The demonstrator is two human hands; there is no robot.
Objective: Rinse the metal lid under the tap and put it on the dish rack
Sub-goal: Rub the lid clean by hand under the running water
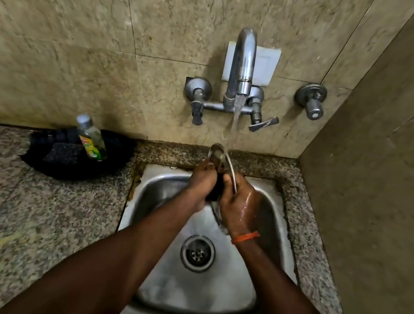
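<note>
A: Where is the metal lid [218,154]?

B: It sits edge-on between the person's two hands, above the back part of the steel sink [270,210]. Its top edge rises just past the fingertips, right where the stream of water [236,113] from the tap [244,56] comes down. A thin bright rim curves down along the right hand.

A: How do the hands stand?

B: The left hand [201,182] is curled around the lid's left side, fingers closed against the metal. The right hand [240,206] wraps the right side, wet and shining, with its fingers bent over the rim. Both are clasped on the lid, and something dark shows between the palms; what it is cannot be told.

A: Anything on the wrists?

B: An orange thread band [245,237] circles the right wrist.

A: And the tap itself?

B: It is a wall-mounted mixer with a curved spout. The left lever [197,113] points down, the right lever [262,124] is swung out sideways. A separate valve [312,101] is set in the wall farther right.

A: What lies beside the sink?

B: On the speckled granite counter [11,197] to the left rests a black dish [117,150]. In it a bottle of dish liquid [91,137] with a yellow-green label leans, next to a dark scrub pad [65,152]. The drain [197,253] shows in the sink floor below the forearms.
</note>
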